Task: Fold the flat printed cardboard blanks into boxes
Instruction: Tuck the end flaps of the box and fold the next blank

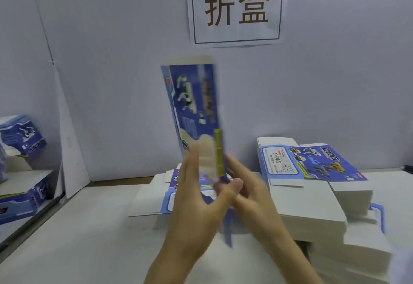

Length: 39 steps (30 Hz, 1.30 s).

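Holding the blank (194,109) upright, both hands (223,194) pinch its 6 o'clock end; the blurred, loose grip may let it slip or crease.

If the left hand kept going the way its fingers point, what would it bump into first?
Its fingers point up and away, lying along the upright blank the left hand holds. Past that, probably the white wall below the paper sign, though depth is hard to judge.
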Available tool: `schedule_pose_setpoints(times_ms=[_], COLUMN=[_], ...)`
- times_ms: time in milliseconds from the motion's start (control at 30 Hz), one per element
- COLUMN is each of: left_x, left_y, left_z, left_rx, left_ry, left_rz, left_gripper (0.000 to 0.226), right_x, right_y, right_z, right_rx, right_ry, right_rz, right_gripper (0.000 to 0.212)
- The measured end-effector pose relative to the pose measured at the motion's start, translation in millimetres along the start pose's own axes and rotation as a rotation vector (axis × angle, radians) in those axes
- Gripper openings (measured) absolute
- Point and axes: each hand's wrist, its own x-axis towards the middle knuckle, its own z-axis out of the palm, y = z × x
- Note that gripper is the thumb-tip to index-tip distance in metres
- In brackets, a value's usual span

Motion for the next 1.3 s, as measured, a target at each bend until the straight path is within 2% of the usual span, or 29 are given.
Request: schedule_pose_setpoints(times_ms=[67, 133, 200, 267, 333, 400, 500, 533, 633, 667, 733, 767, 967, 1133, 1233, 1300], left_x=[2.8, 8.3, 14.9, 19.9, 21.4, 21.5, 19.5, 18.7, 14.1, 12.5, 11.7, 12.3, 18.0, 14.1, 14.6, 13.9], left_y=[-1.4, -3.7, -7.0, -12.9, -16.7, -17.3, -17.6, -17.6, -14.1, -12.6, -10.9, -12.1, -17.2, -20.9, -22.6, -21.9], left_z=[-4.1, -17.1, -36.4, -56.5, -70.6, -72.1, -54.0, -48.0, -39.5, -39.1, -40.4, -42.0, -58.0, -60.4, -53.2, -49.6], left_rx=[-0.099, -0.198, -0.262, -0.399, -0.525, -0.553, -0.41, -0.325, -0.28, -0.294, -0.305, -0.313, -0.272, -0.166, -0.114, -0.108], left_ry=[0.034, 0.177, 0.275, 0.23, 0.142, 0.092, 0.046, 0.043, -0.021, -0.082, -0.137, -0.133, -0.082, -0.247, -0.188, -0.214], left_rz=[-0.016, -0.04, -0.082, -0.123, -0.152, -0.159, -0.164, -0.16, -0.176, -0.215, -0.303, -0.322, -0.187, -0.112, -0.057, -0.122], left_gripper=[0.084, 0.058, 0.036, 0.03, 0.024, 0.026, 0.037, 0.044, 0.067, 0.072, 0.068, 0.065, 0.082, 0.079, 0.073, 0.077], right_x=[-5.3, -6.8, -5.3, -1.8, 1.1, 0.9, 0.2, -0.2, 0.3, 0.6, -0.6, -1.0, 2.0, 2.1, 1.2, -0.5], right_y=[0.7, 0.4, -3.0, -4.6, -6.9, -5.2, -3.3, -0.4, 2.2, 1.9, 1.9, 1.5, 2.4, 8.5, 10.2, 6.4], right_z=[5.4, 5.2, 2.2, -4.4, -13.3, -22.2, -23.9, -22.8, -16.7, -15.5, -14.8, -14.1, -23.8, -35.8, -41.7, -45.0], right_rx=[-0.145, -0.212, -0.22, -0.153, -0.005, 0.096, 0.196, 0.204, 0.126, 0.101, 0.08, 0.092, 0.154, 0.106, 0.095, 0.089], right_ry=[-0.146, -0.172, -0.078, 0.081, 0.152, 0.097, 0.003, 0.002, 0.019, 0.008, -0.058, -0.099, -0.146, -0.125, -0.109, -0.126], right_rz=[-0.052, -0.095, -0.113, -0.1, -0.005, 0.155, 0.296, 0.304, 0.218, 0.182, 0.152, 0.156, 0.158, 0.104, 0.083, 0.077], right_gripper=[0.059, 0.056, 0.054, 0.062, 0.077, 0.077, 0.026, 0.022, 0.022, 0.035, 0.074, 0.082, 0.073, 0.077, 0.061, 0.056])
